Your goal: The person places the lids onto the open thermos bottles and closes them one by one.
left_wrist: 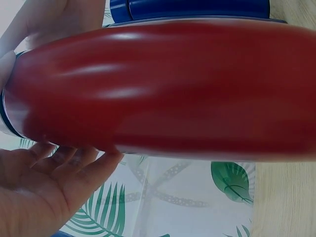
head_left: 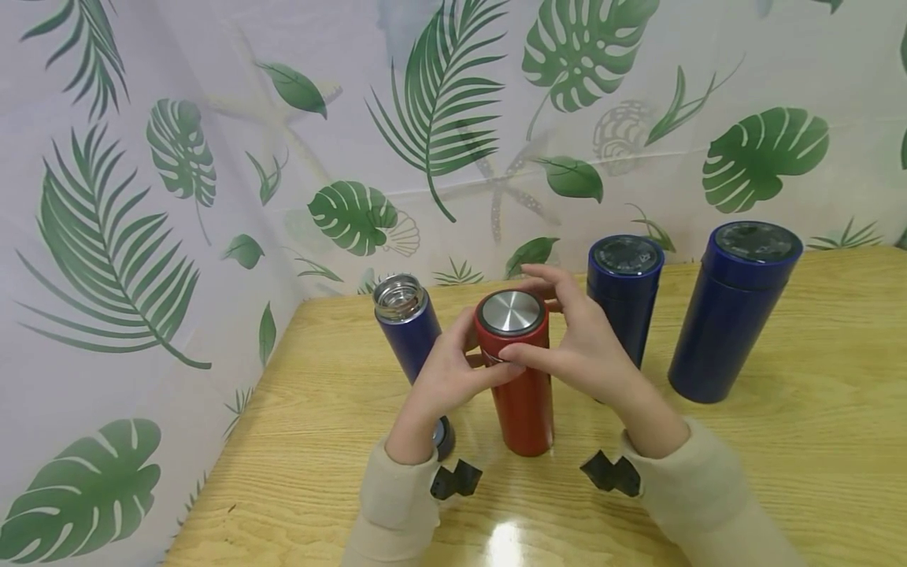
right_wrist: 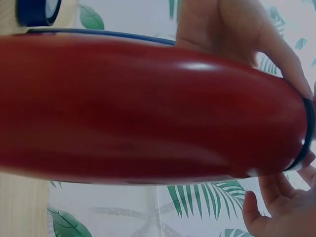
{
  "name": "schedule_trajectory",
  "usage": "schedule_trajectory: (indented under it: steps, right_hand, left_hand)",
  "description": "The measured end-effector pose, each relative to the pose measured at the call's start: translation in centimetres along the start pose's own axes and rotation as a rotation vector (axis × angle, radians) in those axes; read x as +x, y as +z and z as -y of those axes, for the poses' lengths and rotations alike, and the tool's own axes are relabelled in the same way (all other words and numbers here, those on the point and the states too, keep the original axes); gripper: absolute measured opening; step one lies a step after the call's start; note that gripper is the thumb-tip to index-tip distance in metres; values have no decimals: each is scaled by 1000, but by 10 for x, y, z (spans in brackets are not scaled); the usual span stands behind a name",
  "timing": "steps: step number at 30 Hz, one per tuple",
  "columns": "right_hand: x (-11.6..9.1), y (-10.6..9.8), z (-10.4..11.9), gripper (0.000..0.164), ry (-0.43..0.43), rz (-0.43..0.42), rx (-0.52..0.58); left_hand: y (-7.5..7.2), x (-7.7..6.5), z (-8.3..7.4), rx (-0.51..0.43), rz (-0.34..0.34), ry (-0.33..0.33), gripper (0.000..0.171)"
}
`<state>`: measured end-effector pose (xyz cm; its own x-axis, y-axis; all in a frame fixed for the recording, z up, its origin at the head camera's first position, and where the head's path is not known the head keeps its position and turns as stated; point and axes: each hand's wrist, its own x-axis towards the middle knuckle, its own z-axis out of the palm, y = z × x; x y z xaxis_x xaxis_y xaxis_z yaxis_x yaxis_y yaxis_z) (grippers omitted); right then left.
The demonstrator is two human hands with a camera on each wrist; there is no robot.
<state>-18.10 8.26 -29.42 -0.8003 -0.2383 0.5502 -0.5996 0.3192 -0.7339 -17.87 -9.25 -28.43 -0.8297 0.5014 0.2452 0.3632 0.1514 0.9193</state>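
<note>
A red thermos [head_left: 524, 409] with a black-rimmed, silver-topped lid [head_left: 512, 312] stands upright on the table. My left hand [head_left: 453, 366] grips its upper body from the left, thumb at the front, fingers reaching behind. My right hand [head_left: 584, 350] holds the lid region from the right, thumb at the front edge and fingers at the back. The red body [left_wrist: 173, 89] fills much of the left wrist view, with left-hand fingers [left_wrist: 84, 168] along its side. In the right wrist view, right-hand fingers [right_wrist: 276, 192] are near the black ring.
An uncapped blue thermos [head_left: 409, 335] stands behind my left hand. A dark, round cap [head_left: 444, 438] lies by my left wrist, partly hidden. Two lidded blue thermoses [head_left: 623, 295] [head_left: 733, 315] stand to the right. A leaf-print cloth [head_left: 340, 142] hangs behind the wooden table [head_left: 305, 441].
</note>
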Motion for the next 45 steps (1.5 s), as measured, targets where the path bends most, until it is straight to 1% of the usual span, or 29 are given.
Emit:
schedule_trajectory:
  steps: [2,4,7,11,14,18,20,23,25,29,30,33,35,37,39,42,45]
  right_hand:
    - [0,2,0,77,-5,-23,-37]
    - [0,3,0,77,-5,-28,-56]
    - [0,2,1,75,13,13,-39]
    - [-1,0,0,67,30,117,67]
    - [-1,-2,-1,61,17,179,166]
    - [0,-4,-3,60,-21,207,262]
    - [1,-5,-3,61,-32,200,279]
    - [1,-5,-3,64,-23,172,251]
    - [1,-4,-3,67,-8,143,210]
    - [0,0,-1,74,31,81,108]
    - [0,1,-1,76,37,67,84]
    - [0,4,2,80,48,38,25]
    - [0,5,2,79,43,33,8]
    - [0,5,2,73,27,39,7]
    - [0,4,1,60,-8,55,15]
    - [0,1,-2,45,-68,80,56]
    - [0,-3,-3,41,-96,107,100]
  left_hand:
    - [0,0,0,10,2,5,56]
    - [0,0,0,18,4,11,56]
    - [0,0,1,16,7,11,55]
    - [0,1,2,17,1,4,56]
    - [0,1,1,20,-4,-2,57]
    - [0,2,3,8,-7,-5,57]
    - [-1,3,9,-2,-5,5,57]
    - [-1,5,22,-10,0,31,58]
    - [-1,4,20,-3,2,27,58]
    - [-1,1,6,9,10,25,55]
    - [-1,0,2,11,13,26,57]
    - [-2,0,3,-1,19,50,72]
    - [-1,0,3,-7,18,48,72]
    - [-1,0,2,-10,10,31,61]
    - [-1,0,1,-12,3,11,56]
    - [0,0,0,-16,-6,-17,57]
    - [0,0,0,-27,0,-23,57]
